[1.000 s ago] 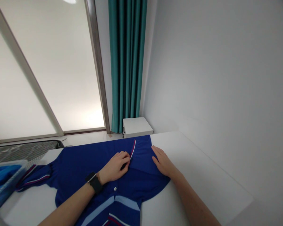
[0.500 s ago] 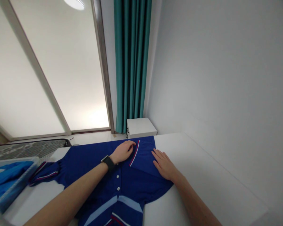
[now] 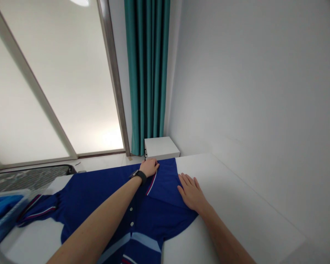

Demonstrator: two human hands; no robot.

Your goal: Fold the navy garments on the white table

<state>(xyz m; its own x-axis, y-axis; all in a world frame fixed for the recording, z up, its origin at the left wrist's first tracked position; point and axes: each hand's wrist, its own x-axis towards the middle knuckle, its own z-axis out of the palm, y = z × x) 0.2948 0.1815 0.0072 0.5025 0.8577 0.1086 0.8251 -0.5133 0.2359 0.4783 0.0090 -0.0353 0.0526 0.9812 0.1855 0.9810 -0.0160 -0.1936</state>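
Note:
A dark blue polo shirt lies spread on the white table, with white buttons, light blue bands and red-and-white striped edges. One sleeve is folded inward across the body. At the far end of that sleeve's striped cuff, my left hand has its fingers curled on the fabric; the fingertips are partly hidden. A dark watch is on that wrist. My right hand rests flat on the shirt's right edge, fingers stretched out. The left forearm covers part of the shirt's front.
A light blue basket with bright blue clothing stands at the left edge. Beyond the table are a small white cabinet, a green curtain and frosted sliding doors. A white wall rises on the right.
My left hand has slid farther away along the striped cuff to the shirt's far edge. My right hand stays on the right edge. The view has shifted slightly to the right.

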